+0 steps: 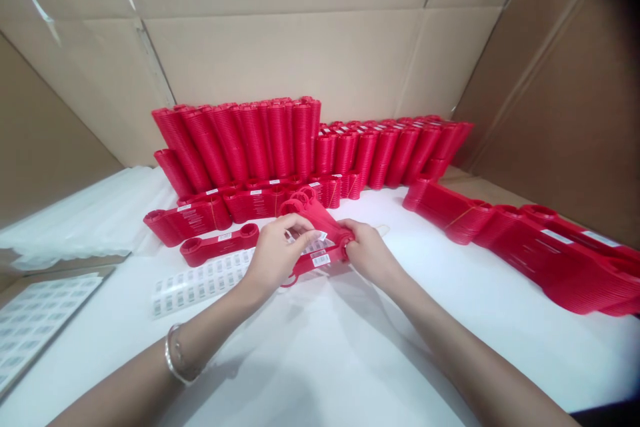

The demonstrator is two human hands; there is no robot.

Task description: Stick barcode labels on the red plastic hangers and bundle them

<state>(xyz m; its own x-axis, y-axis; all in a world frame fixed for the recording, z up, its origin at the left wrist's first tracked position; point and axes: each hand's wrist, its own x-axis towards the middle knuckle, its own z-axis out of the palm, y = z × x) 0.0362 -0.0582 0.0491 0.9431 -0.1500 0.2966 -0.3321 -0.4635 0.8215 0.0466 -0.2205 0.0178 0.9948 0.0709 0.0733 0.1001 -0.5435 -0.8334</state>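
Between thumb and fingertips, my left hand point(281, 247) pinches a small white sticker label point(323, 236). My right hand point(369, 250) is closed on the ring-shaped right ends of several flat red plastic pieces point(320, 217), which are fanned apart. The lower red piece carries a white barcode label point(321, 260). My left fingers partly hide the upper pieces. Beneath my left wrist lies a curled sheet of printed labels point(197, 287). A short stack of red pieces point(220, 245), labelled on top, rests just to the left of my left hand.
Tall red stacks point(250, 143) stand along the back cardboard wall point(285, 47), with labelled stacks point(385, 153) beside them. Rubber-banded red stacks point(525, 243) lie on the right. Clear plastic bags point(100, 213) and another label sheet point(40, 320) are at the left.
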